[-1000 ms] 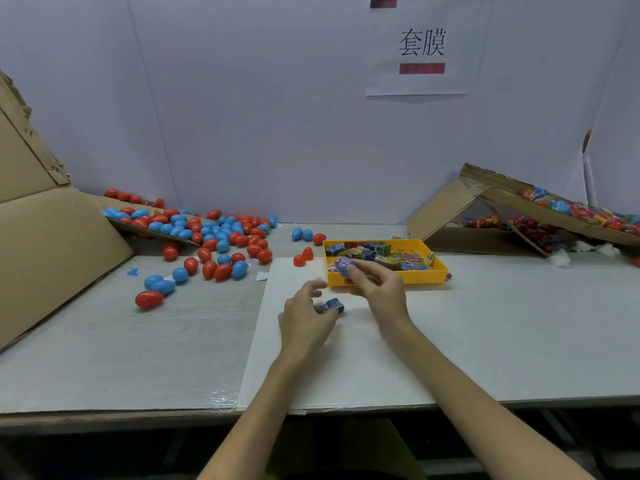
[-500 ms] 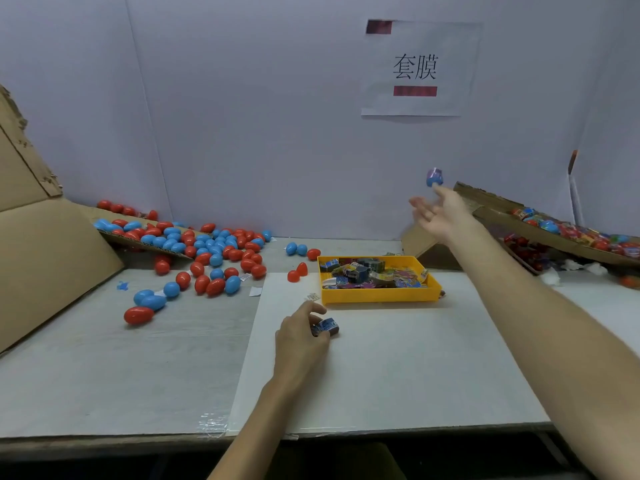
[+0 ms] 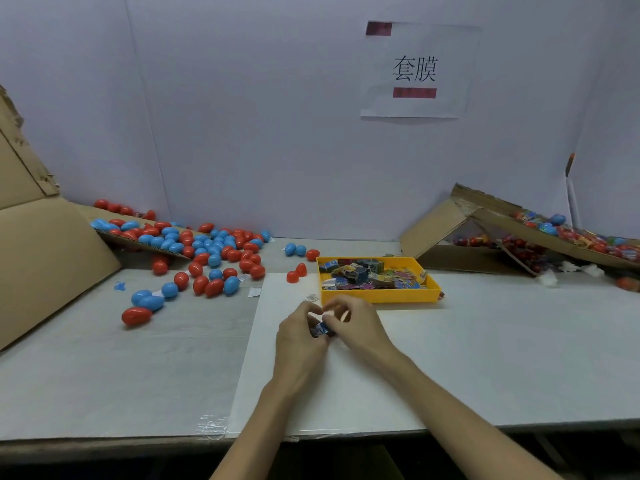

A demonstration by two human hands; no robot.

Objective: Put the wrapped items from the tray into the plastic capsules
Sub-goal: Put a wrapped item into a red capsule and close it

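Your left hand (image 3: 298, 337) and right hand (image 3: 358, 325) both pinch one small blue wrapped item (image 3: 321, 329) between their fingertips, just this side of the yellow tray (image 3: 379, 300). Gripped by so little, it could slip onto the table (image 3: 519, 341), or its wrapper could tear if you pull. Your fingers hide most of it, so I can't tell whether a capsule half is in there too, and the loose red and blue capsules (image 3: 214, 287) lie well off to your left hand's left.
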